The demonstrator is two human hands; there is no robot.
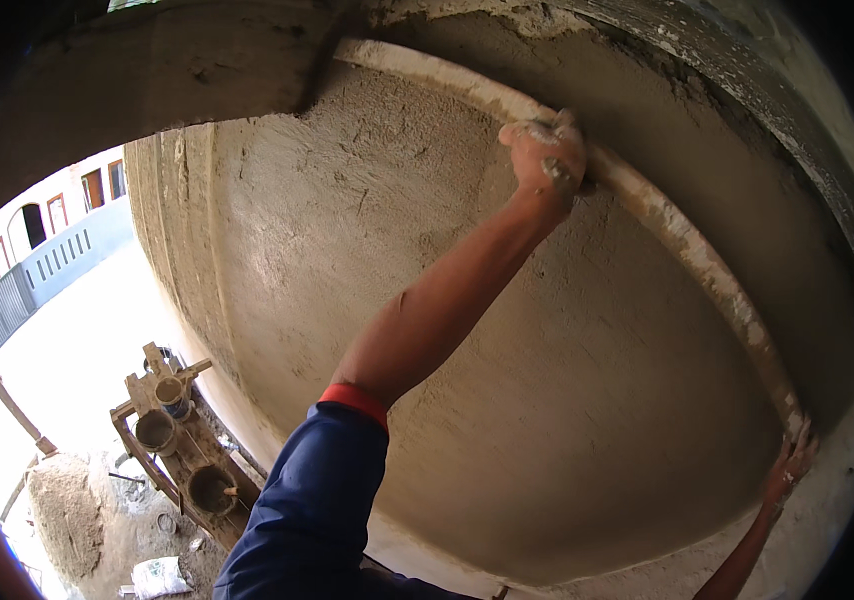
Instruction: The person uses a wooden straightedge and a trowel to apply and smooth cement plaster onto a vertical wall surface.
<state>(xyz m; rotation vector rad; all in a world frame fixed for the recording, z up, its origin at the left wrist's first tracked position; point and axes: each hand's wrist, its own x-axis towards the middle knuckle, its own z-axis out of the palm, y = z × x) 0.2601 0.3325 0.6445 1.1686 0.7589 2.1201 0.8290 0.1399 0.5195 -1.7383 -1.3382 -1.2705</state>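
A long, mortar-spattered plastering straightedge [687, 240] lies against a wet plastered wall [427, 230]; the lens bends it into an arc from the top to the lower right. My left hand [547, 158] is closed around it at its upper middle, with grey mortar smeared on the skin. My left arm reaches up across the view in a dark blue sleeve with a red cuff. At the lower right, my right hand [795, 465] grips the straightedge's other end, its fingers over the edge. The plaster looks rough at the upper left and smoother lower down.
Down on the left, a wooden scaffold plank [185, 460] carries several buckets, one bucket [212, 490] with a handle sticking out. Below are a sand heap [67, 510] and a white sack [159, 577]. A dark beam [167, 75] juts across the upper left.
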